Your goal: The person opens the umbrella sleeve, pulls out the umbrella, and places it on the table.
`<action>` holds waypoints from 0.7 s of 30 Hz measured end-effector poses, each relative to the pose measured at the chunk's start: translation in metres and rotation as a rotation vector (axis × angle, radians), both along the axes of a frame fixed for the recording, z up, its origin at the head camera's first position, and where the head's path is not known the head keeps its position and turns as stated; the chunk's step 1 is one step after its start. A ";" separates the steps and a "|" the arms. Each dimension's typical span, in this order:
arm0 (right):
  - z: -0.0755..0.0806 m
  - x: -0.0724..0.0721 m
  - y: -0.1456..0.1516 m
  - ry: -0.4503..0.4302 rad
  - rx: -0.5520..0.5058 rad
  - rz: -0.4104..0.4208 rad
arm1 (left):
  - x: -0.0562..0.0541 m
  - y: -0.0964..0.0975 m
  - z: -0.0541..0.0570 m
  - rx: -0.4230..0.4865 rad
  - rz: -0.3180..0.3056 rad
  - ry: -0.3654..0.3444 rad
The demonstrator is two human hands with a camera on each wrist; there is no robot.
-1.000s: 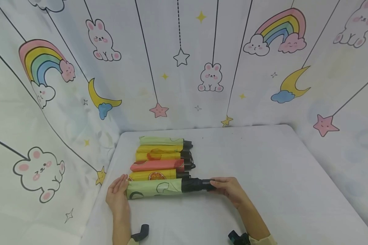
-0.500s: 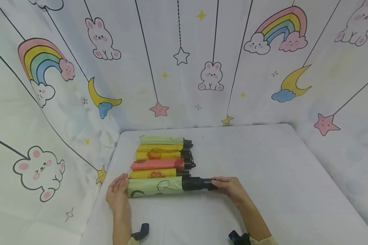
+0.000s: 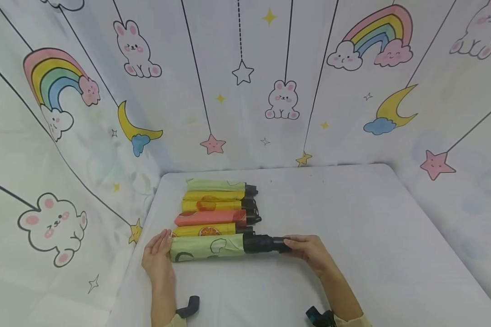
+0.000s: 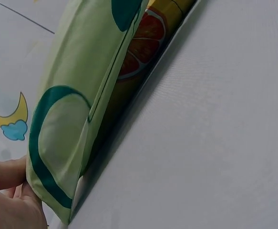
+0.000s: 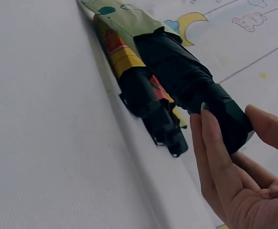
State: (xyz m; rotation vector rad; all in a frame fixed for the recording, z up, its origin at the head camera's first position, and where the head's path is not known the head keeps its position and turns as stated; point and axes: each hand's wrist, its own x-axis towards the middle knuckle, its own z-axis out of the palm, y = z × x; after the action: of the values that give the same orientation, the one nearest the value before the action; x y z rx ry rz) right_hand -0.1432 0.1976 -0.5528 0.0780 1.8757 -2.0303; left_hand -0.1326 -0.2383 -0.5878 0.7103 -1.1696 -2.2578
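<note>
A folded umbrella lies crosswise between my hands, its black canopy (image 3: 258, 244) partly covered by a pale green sleeve (image 3: 208, 248) with dark green outlines. My left hand (image 3: 157, 254) pinches the sleeve's closed end; in the left wrist view the thumb (image 4: 7, 172) is on the near side and some fingers are hidden behind. At the other end, my right hand (image 3: 308, 252) grips the black umbrella handle (image 5: 227, 117) between thumb and fingertips. In the right wrist view, the umbrella appears raised above the other sleeved umbrellas.
Just behind lies a yellow sleeved umbrella (image 3: 204, 230) with orange slices on it. Beyond are a red one (image 3: 210, 218), yellow ones (image 3: 212, 201) and a pale green one (image 3: 214, 185), in a row with black ends to the right. White cloth covers the table (image 3: 335, 204).
Both hands keep the same grip on the umbrella. It shifts very slightly to the right, while the whole head view drifts a little.
</note>
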 end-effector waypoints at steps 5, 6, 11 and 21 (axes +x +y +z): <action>0.000 0.000 0.007 0.002 -0.008 -0.026 | 0.002 -0.003 0.000 -0.016 0.051 -0.014; 0.001 0.000 0.009 0.008 -0.010 -0.028 | 0.002 -0.004 0.000 -0.017 0.054 -0.012; 0.002 0.000 0.017 0.027 -0.020 -0.026 | 0.001 -0.006 0.000 -0.001 0.027 -0.006; 0.000 0.002 0.029 0.016 -0.028 -0.025 | -0.001 -0.006 -0.002 0.019 -0.009 -0.019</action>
State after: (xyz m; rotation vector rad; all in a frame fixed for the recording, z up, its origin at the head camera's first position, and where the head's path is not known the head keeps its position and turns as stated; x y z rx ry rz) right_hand -0.1408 0.2269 -0.5531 0.0775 1.8645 -2.0790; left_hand -0.1332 -0.2441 -0.5897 0.7376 -1.1638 -2.2767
